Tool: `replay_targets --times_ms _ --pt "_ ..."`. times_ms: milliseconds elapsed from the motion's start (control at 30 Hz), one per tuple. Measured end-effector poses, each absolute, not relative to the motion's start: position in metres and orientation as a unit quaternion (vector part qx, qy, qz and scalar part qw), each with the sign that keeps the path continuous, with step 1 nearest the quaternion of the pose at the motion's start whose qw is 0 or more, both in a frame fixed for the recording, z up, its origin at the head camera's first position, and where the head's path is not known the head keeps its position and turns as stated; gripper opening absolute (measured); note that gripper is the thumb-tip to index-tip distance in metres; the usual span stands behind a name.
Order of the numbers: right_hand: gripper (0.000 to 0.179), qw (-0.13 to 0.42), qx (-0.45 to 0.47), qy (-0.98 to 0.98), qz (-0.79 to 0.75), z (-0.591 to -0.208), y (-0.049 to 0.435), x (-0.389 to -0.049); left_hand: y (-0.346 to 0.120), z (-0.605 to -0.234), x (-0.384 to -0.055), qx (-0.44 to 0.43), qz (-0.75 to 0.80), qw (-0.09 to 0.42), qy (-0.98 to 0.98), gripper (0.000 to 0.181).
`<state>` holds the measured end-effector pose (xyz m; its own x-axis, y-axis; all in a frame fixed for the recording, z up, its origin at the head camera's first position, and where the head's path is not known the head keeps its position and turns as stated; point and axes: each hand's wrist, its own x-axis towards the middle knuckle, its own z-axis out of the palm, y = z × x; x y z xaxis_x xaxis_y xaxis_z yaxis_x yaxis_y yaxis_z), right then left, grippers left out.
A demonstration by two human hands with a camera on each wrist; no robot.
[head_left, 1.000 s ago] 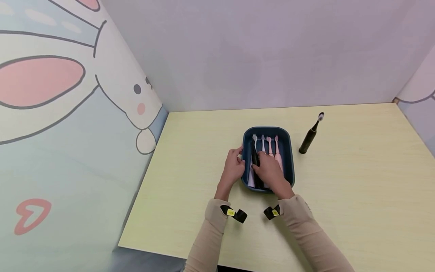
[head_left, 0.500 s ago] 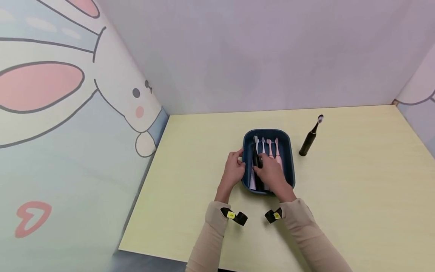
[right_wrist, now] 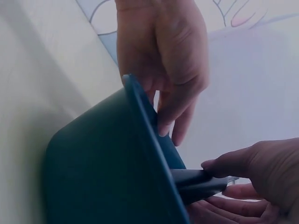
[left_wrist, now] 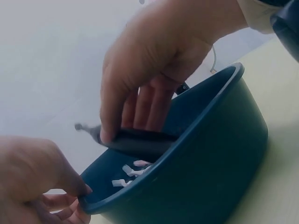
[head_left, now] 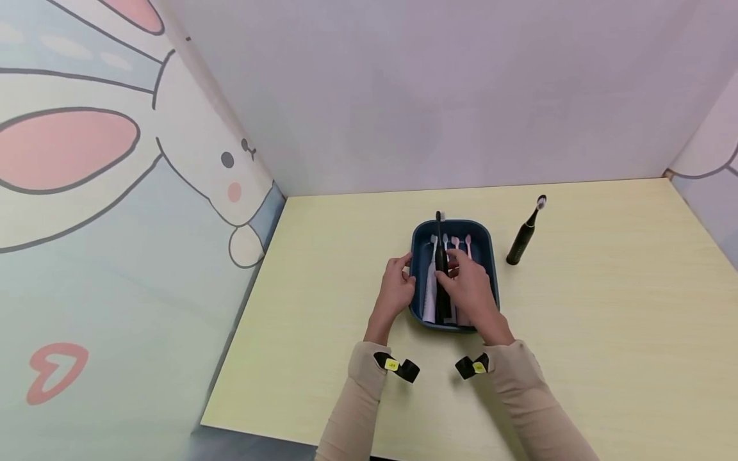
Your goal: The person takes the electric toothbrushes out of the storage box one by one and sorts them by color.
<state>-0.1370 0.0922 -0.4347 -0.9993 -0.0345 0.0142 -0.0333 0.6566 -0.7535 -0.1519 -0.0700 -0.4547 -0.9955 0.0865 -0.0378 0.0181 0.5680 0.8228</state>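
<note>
Pinching the black toothbrush (head_left: 441,269) by its handle, the right hand (head_left: 469,285) works inside the blue bin (left_wrist: 219,144). Handle: smooth, dark, rounded, thick in the body, narrowing to a thin neck with a small head; the head is blurred in the left wrist view. Brush is tilted, head raised past the far rim, butt end within the bin.

Bin: opaque, plastic-looking, matte; rounded corners, smooth walls, thin rolled lip. Lying lengthwise inside, side by side: 1 white toothbrush (head_left: 430,298) with a smooth tapered handle, left of the held brush; 1 pale toothbrush (head_left: 446,239) and 2 pink toothbrushes (head_left: 469,242) to its right, their handles partly covered by the hand. Second black unit, the standing toothbrush (head_left: 521,243), is on its base on the table (head_left: 605,307), right of the bin and apart from it; cylindrical grip, light bristles. Table surface: pale yellow, faintly grained.

Pose, right: forearm enters from lower right, palm turned down, thumb on the left side of the handle, fingers curled along the opposite side.

Pose, left: forearm rises from below; the left hand (head_left: 394,288) grips the bin's left rim, thumb and fingers bent about the wall. Sleeves (head_left: 353,403) are beige cloth, loosely creased, cuffs ending above the wrists.
</note>
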Motion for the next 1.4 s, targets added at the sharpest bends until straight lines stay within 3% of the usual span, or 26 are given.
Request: replay_targets --times_ms 367,1033,1400 --pt "0.052 -0.143 -0.053 0.867 -0.474 -0.431 0.096 -0.135 -0.072 -0.458 -0.155 0.034 0.461 0.027 0.886 0.050" --pt "0.048 -0.220 -0.059 0.821 -0.524 -0.424 0.105 -0.136 -0.072 -0.454 -0.157 0.025 0.468 0.030 0.883 0.050" --pt "0.049 -0.301 -0.067 0.796 -0.520 -0.413 0.121 -0.146 -0.069 -0.449 -0.163 0.014 0.464 0.027 0.885 0.050"
